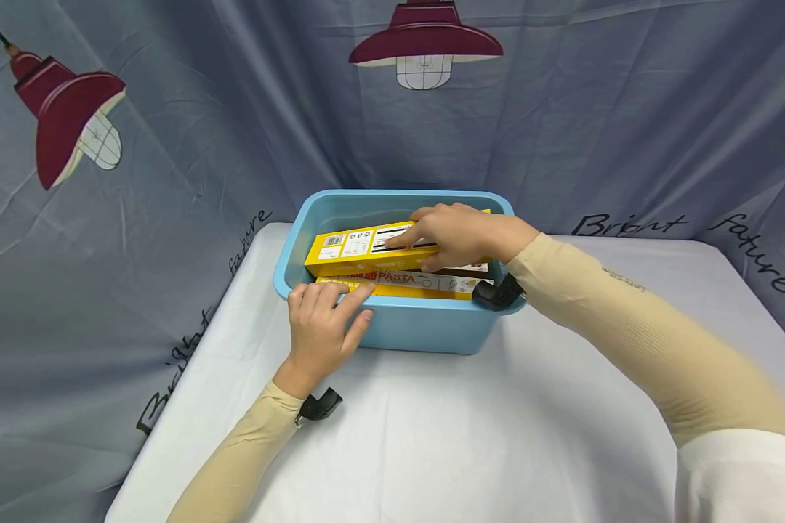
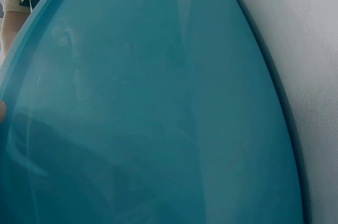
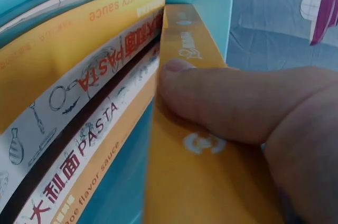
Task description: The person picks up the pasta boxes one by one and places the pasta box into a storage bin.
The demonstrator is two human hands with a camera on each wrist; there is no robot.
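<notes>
A light blue plastic bin (image 1: 425,328) stands on the table with several pasta boxes in it. My right hand (image 1: 461,234) reaches in from the right and grips a yellow box (image 1: 340,250), thumb on its near side and fingers over its top. That box lies slightly tilted, higher at the right. Beneath and nearer sit other boxes marked PASTA (image 1: 399,277); the right wrist view shows their printed sides and a yellow edge reading curry sauce (image 3: 113,5). At the near rim, my left hand (image 1: 320,325) holds the bin, fingers over the edge and thumb against the outer wall.
A white cloth (image 1: 497,436) covers the table. Grey-blue curtains (image 1: 248,94) with printed red lamps hang behind and at both sides, close to the bin's far side. A black wrist device (image 1: 497,294) hangs by the bin's near right corner.
</notes>
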